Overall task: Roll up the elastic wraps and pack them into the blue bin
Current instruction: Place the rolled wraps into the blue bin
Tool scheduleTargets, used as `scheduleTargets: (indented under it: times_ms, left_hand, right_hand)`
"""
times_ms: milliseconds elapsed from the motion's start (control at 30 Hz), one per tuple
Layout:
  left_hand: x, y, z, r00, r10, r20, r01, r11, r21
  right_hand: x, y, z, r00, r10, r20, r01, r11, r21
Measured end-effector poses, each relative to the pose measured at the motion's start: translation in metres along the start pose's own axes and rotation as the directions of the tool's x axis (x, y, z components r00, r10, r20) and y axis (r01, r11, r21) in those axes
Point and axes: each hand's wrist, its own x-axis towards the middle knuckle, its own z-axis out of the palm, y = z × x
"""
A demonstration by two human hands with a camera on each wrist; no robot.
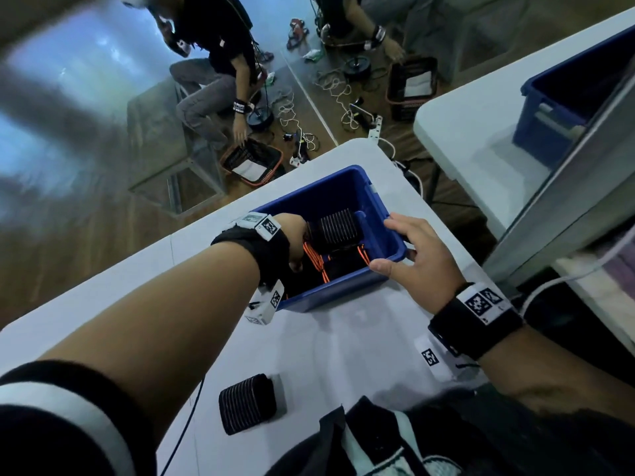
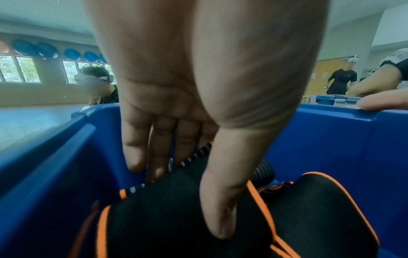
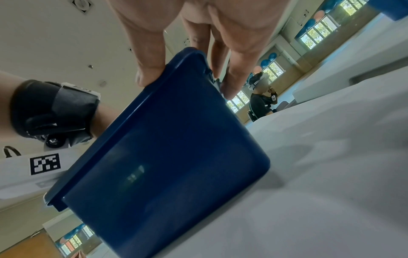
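Inside the blue plastic bin (image 1: pixel 347 286) at twelve o'clock on the white table (image 1: pixel 343 341), the left hand (image 2: pixel 198 87) pinches a black orange-edged elastic wrap (image 2: pixel 176 209) — the right hand (image 1: pixel 417 255) grips the rim; another rolled black ribbed wrap (image 1: pixel 248 403) lies at six o'clock.

Wraps (image 1: pixel 338 231) in bin (image 1: pixel 385 235), ctr table (image 1: pixel 360 338)
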Motion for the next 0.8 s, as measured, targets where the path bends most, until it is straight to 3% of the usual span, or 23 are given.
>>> scheduleTargets:
  times_ms: [267, 567, 667, 800]
  left_hand:
    - [0.000, 0.007, -0.002, 1.000, -0.001, 0.002, 0.001, 1.000, 0.005]
    - [-0.018, -0.009, 0.003, 0.980, 0.035, -0.196, -0.073, 0.979, -0.190]
    - [-0.048, -0.023, -0.006, 0.942, -0.001, -0.336, -0.132, 0.918, -0.373]
    - [-0.106, -0.051, 0.001, 0.894, -0.102, -0.437, -0.206, 0.772, -0.602]
  right_hand:
    - [-0.001, -0.004, -0.001, 1.000, 0.004, 0.000, -0.004, 1.000, -0.017]
    - [-0.001, -0.006, -0.003, 1.000, -0.016, 0.013, 0.017, 0.996, -0.083]
    - [-0.001, -0.004, -0.003, 0.999, -0.034, 0.013, 0.035, 0.995, -0.093]
    - [0.000, -0.001, -0.003, 0.999, -0.038, 0.014, 0.039, 0.995, -0.096]
